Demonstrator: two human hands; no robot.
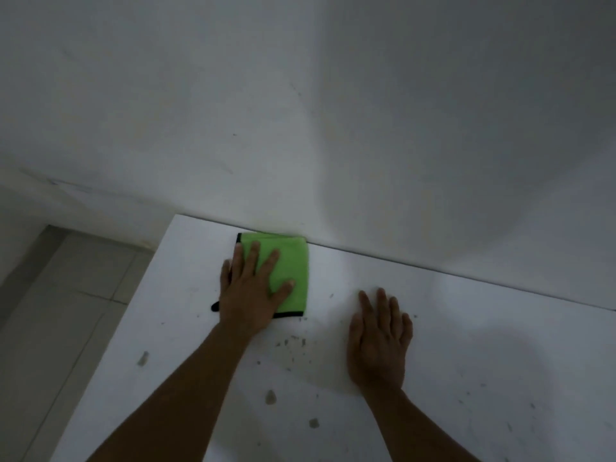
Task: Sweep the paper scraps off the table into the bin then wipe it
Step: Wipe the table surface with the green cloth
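Note:
A folded green cloth [291, 261] with a black hem lies on the white table [466, 328], up against the wall at the table's far edge. My left hand [251, 290] presses flat on the cloth's left half with its fingers spread. Flat on the bare tabletop to the right of the cloth rests my right hand [380, 338], fingers straight and holding nothing. Several small dark specks [293, 343] and a few larger grey marks [270, 396] dot the table between and below my hands. No bin is in view.
A pale wall [333, 111] rises directly behind the table. The table's left edge runs diagonally from the upper middle to the lower left, with grey floor tiles [66, 311] beyond it.

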